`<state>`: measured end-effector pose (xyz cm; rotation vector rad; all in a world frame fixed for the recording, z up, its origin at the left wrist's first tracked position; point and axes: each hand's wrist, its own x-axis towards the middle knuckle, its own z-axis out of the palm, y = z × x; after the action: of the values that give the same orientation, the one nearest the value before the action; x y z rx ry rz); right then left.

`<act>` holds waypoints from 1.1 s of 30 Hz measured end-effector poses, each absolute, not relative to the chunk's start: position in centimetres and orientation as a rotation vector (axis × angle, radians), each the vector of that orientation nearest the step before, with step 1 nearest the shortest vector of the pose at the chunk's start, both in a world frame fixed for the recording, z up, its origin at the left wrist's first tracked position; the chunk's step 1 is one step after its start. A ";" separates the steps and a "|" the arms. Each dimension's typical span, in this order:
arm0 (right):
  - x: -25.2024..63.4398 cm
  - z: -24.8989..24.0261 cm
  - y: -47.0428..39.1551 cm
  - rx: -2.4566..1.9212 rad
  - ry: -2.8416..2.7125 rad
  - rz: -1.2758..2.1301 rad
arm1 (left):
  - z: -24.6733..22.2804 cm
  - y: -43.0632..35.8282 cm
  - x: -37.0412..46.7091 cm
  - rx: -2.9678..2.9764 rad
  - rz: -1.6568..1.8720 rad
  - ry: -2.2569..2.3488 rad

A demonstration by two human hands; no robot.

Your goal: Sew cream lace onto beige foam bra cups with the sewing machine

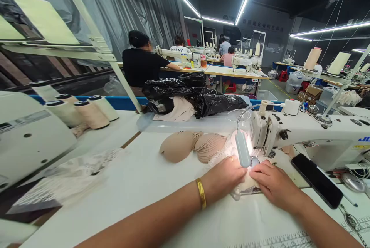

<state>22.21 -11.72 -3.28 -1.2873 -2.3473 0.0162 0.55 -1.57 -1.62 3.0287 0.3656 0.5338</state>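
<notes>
My left hand (227, 176), with a gold bangle at its wrist, has its fingers closed on pale lace fabric (218, 157) in front of the sewing machine (300, 128). Facing it from the right, my right hand (273, 182) pinches the same fabric (249, 182) near the needle area. A grey clip-on lamp (243, 149) on a bent metal neck hangs over the work and hides part of the fabric between the hands. Left of the lace lie stacked beige molded cups (210, 148) and a larger tan cup pile (177, 146).
Right of the machine bed lies a black phone (317, 180). Behind the cups is a black plastic bag (202, 96). Thread cones (91, 114) and white lace (58, 190) occupy the left. A person in black (141, 63) sits further back.
</notes>
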 end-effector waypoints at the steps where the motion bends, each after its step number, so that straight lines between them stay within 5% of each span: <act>1: 22.2 -3.4 -11.7 -1.300 -2.342 0.010 | -1.3 -1.4 0.7 3.039 0.528 0.335; 22: 21.8 -3.5 -11.7 -1.478 -2.323 0.000 | 0.5 1.4 0.8 2.937 0.550 0.100; 33: 22.2 -3.8 -11.3 -1.382 -2.286 0.069 | -0.3 1.9 1.4 3.075 0.531 0.339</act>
<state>22.24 -11.35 -3.79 -1.3816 -2.2865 0.0692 1.37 1.89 -0.28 3.0749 0.3394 0.5305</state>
